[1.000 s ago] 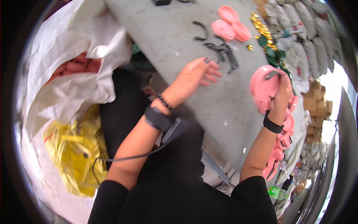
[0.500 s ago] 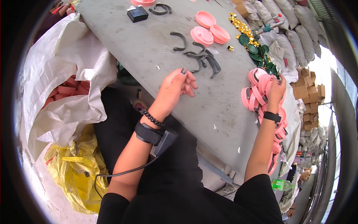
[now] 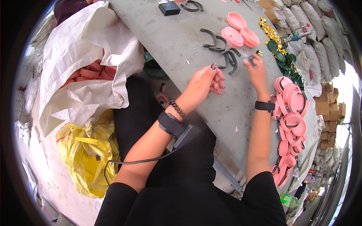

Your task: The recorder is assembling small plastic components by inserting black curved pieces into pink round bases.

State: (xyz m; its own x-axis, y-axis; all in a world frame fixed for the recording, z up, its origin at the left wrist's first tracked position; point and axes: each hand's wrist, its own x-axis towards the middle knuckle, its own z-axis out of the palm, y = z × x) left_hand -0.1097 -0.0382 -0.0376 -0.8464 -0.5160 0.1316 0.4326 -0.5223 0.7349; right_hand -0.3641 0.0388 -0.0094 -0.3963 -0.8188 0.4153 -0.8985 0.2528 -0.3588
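My left hand (image 3: 207, 83) hovers over the table's near edge, its fingers loosely curled, thumb apart and nothing visible in them. My right hand (image 3: 258, 73) is over the table, thumb and fingers apart and a little blurred; I make out nothing between them. Dark grey curved bands (image 3: 230, 62) lie just beyond my left hand. Three pink round cases (image 3: 232, 37) sit farther back. Beside my right wrist runs a long heap of pink round pieces with dark bands (image 3: 295, 101).
Green round pieces (image 3: 281, 56) and small gold pieces (image 3: 269, 32) line the far right. At the back stands a black box (image 3: 169, 8). On the left, a white sack (image 3: 88, 34) holds red-pink pieces above a yellow bag (image 3: 88, 158). Cartons (image 3: 330, 105) and sacks stand at right.
My right hand has left the heap of pink pieces and moved left over the table. The whole view has shifted, so the table items appear farther right. My left hand stays loosely curled.
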